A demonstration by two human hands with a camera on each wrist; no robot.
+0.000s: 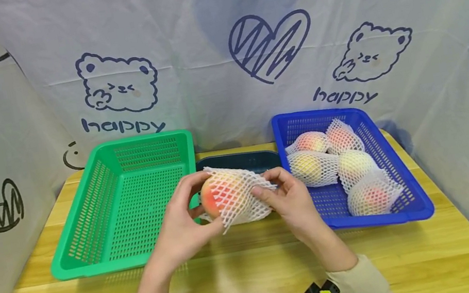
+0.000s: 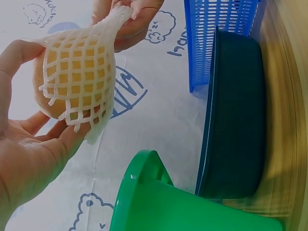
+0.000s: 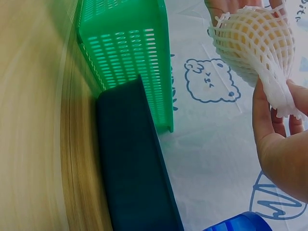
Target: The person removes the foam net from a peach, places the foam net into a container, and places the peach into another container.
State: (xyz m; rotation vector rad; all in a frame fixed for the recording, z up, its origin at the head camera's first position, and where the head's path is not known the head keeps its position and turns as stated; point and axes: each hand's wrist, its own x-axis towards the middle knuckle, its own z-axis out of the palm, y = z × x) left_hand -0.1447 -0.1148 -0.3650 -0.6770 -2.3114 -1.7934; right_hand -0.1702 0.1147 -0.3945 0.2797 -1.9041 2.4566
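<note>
The left hand [image 1: 179, 228] curls its fingers and thumb round a smooth, rounded, red-and-yellow peach [image 1: 209, 199], while the right hand [image 1: 293, 200] pinches the gathered end of its stretchy white foam net [image 1: 248, 199]. The net's diamond lattice leaves part of the peach bare. Both are held above the wooden table [image 1: 248, 275], before a smooth, dark oblong tray [image 1: 241, 160] midway along its far edge. A green perforated plastic basket [image 1: 146, 209] stands toward the far left corner; a blue one [image 1: 327, 203], toward the far right corner, holds five netted peaches [image 1: 357, 165].
</note>
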